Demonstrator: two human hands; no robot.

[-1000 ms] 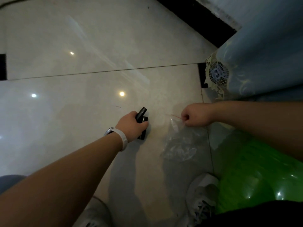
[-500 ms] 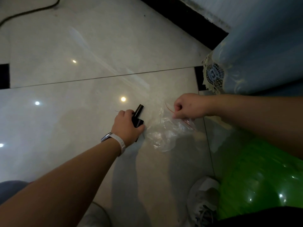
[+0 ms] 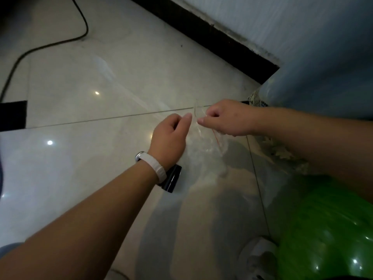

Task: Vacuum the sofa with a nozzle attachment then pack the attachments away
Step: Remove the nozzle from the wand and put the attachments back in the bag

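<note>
Nozzle attachment [image 3: 171,178] lies below left hand [image 3: 169,138] and right hand [image 3: 228,118], whose fingers [image 3: 186,120] pinch the bag [image 3: 203,150] top.

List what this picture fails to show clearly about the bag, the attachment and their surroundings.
1. The black attachment: head view, largely hidden under the left wrist; shape unclear.
2. The plastic bag: clear and blurred; whether its mouth is open between the left hand and right hand cannot be told.
3. The shoe: cut off by the bottom edge.
4. The cable: runs off the top and left edges.
</note>
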